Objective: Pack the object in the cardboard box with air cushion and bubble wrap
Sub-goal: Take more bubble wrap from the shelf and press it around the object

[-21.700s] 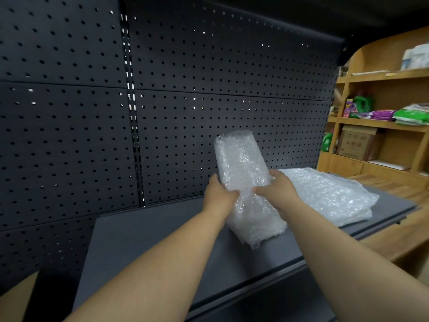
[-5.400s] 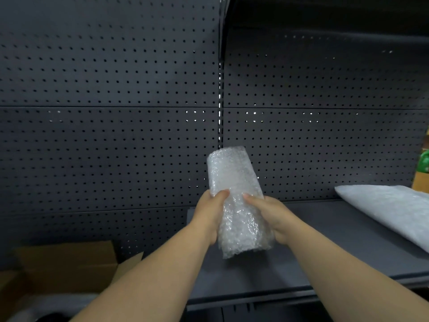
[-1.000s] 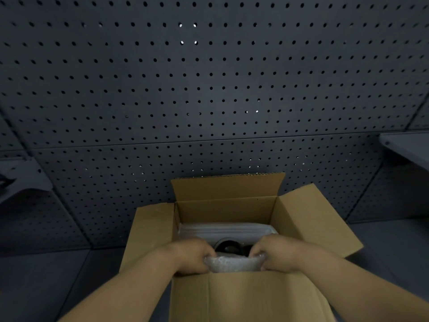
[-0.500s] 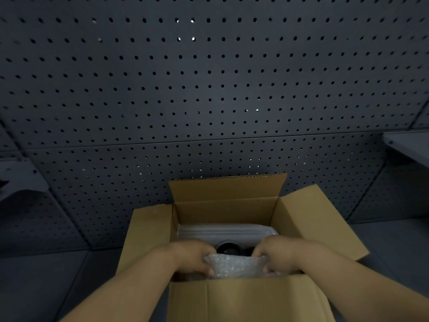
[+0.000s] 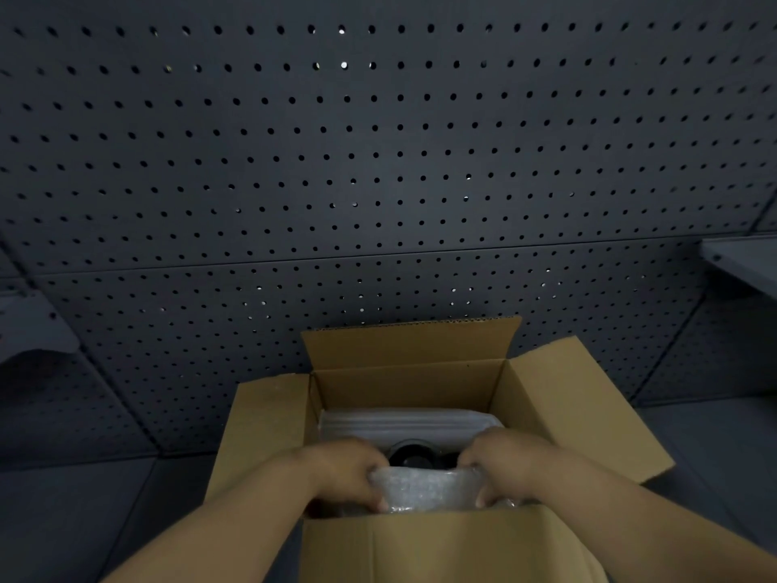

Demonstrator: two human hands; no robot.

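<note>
Both hands — left (image 5: pixel 349 471), right (image 5: pixel 504 464) — grip a bubble-wrapped bundle (image 5: pixel 424 488) inside the cardboard box (image 5: pixel 420 549).

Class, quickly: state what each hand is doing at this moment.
Left hand: closed on the bubble-wrapped bundle, inside the cardboard box.
Right hand: closed on the same bundle's other end.

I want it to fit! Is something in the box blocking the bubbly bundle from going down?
Maybe. Both hands, left and right, hold the bubble-wrapped bundle at the near side of the cardboard box. Just behind it sits a dark round object, then an air cushion by the far wall. Under the bundle is hidden.
</note>
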